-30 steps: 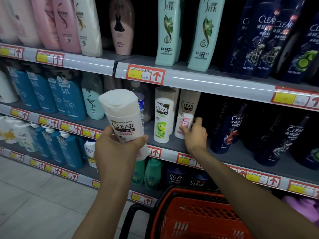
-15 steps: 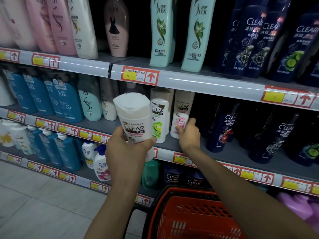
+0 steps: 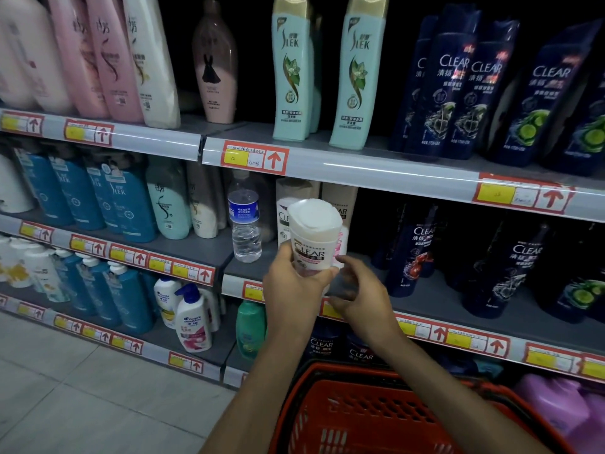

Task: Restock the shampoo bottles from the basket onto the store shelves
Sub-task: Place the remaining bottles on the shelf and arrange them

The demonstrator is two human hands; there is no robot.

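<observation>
One white CLEAR bottle [image 3: 315, 235] is up in the air in front of the middle shelf [image 3: 432, 299], with the left hand [image 3: 291, 290] wrapped round its lower half. It is smooth plastic, oval in section, held upright, with a flat flip cap on top. The right hand [image 3: 365, 298] sits just beside it on the right and holds nothing. Its fingers [image 3: 343, 261] curl loosely toward the bottle's base, and whether they touch it I cannot tell. Directly behind the held bottle, two more white bottles [image 3: 339, 196] of the same brand stand side by side on the grey shelf board. Left of the left hand stands one clear water bottle [image 3: 245, 224], ribbed, with a blue label. Above both hands, one shelf up, are two tall pale-green bottles [image 3: 291, 77], gently curved, with gold caps. Right of the right hand stand at least three glossy dark blue bottles [image 3: 510, 267], and the gloom hides any others. Below the wrists sits one red basket [image 3: 343, 421] of plastic lattice.
</observation>
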